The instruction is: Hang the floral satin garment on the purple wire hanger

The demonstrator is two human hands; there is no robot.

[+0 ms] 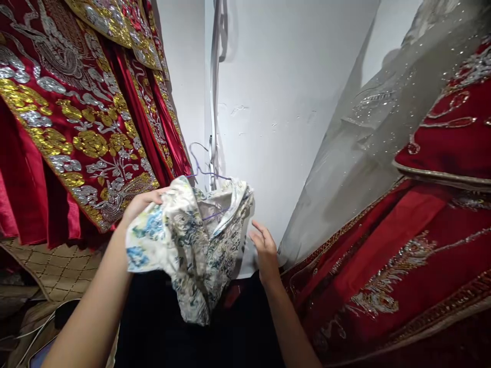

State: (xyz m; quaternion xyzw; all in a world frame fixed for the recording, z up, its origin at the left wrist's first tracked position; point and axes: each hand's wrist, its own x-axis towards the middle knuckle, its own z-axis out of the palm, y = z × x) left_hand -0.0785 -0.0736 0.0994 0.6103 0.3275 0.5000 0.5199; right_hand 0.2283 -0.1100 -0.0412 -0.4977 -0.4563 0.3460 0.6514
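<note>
A short-sleeved floral blouse (199, 245), white with blue and green print, hangs on a thin purple clothes hanger (209, 173) in the middle of the view. My left hand (143, 204) is at the sleeve and shoulder on the blouse's left side, gripping the cloth; part of its fingers is hidden behind the fabric. Just off the blouse's right edge, my right hand (264, 245) is held with fingers apart and nothing in it. The hanger's hook stands free in front of the wall, near a white upright rail (213, 102).
Red garments with gold and silver embroidery (92, 143) hang at the left. A sheer sparkly white veil (345, 153) and a beaded red garment (402, 266) line the right. Behind is a white wall (280, 92). White cables (40, 327) lie at the lower left.
</note>
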